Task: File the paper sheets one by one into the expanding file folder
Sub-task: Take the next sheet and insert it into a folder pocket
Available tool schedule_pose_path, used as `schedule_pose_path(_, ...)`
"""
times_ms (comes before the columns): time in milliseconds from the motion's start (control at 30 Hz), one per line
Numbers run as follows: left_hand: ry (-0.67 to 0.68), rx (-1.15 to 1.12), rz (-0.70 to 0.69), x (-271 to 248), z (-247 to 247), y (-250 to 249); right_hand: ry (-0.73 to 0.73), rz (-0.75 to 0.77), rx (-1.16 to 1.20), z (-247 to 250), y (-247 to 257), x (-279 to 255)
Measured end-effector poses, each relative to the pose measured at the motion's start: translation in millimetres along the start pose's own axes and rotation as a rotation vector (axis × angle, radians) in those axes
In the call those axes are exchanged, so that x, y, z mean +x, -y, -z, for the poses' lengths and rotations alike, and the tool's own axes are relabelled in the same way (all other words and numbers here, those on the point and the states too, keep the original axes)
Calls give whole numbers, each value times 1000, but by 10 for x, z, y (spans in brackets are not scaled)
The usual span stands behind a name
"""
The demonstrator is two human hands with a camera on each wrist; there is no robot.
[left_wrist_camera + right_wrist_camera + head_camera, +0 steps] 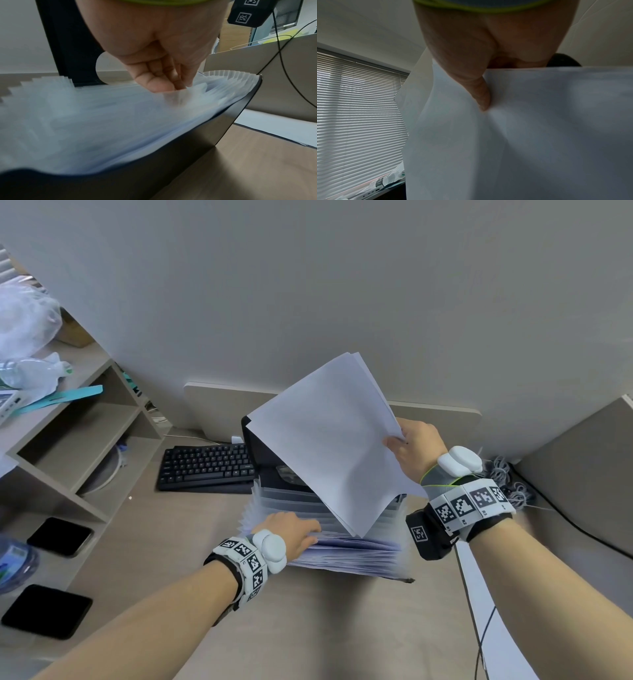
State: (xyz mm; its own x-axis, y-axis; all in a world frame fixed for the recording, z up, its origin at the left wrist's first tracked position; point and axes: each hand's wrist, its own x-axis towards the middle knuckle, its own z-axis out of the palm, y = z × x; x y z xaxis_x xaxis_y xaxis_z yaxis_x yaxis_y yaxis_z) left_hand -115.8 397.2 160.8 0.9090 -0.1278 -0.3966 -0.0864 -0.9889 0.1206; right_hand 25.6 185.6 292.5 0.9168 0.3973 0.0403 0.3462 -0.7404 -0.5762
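The expanding file folder [346,553] stands fanned open on the desk, its black flap [263,453] upright behind it. My left hand [301,534] reaches into its translucent dividers. In the left wrist view its thumb and fingertips [157,85] come together on a divider's top edge in the folder [120,121]. My right hand [411,443] pinches a few white paper sheets [329,440] by their right edge, tilted above the folder. Their lower corner dips among the pockets. The right wrist view shows the thumb [481,97] pressing the paper [539,135]; the fingers are hidden behind it.
A black keyboard [205,465] lies behind and left of the folder. A shelf unit [68,440] stands at the left, with two black phones [60,535] and a water bottle [13,563] near it. White paper [493,628], cables [507,484] and a partition [582,474] are at the right.
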Motion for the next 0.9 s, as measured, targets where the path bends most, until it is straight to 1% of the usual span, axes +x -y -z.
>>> schedule_pose_path(200, 10, -96, 80, -4, 26, -53, 2, 5, -16, 3, -23, 1)
schedule_pose_path(400, 10, -145, 96, 1, 68, -23, 1, 7, -19, -4, -31, 5)
schedule_pose_path(600, 59, -207, 133, 8, 120, -32, 9, 7, -13, 8, -25, 8)
schedule_pose_path(667, 67, -176, 136, 43, 132, -29, 15, 14, -10, 14, -16, 13)
schedule_pose_path(833, 48, -5, 93, 92, 99, -8, 28, 6, -11, 14, -16, 47)
schedule_pose_path(900, 34, -9, 88, 86, 91, 16, 32, -4, -7, 12, -5, 59)
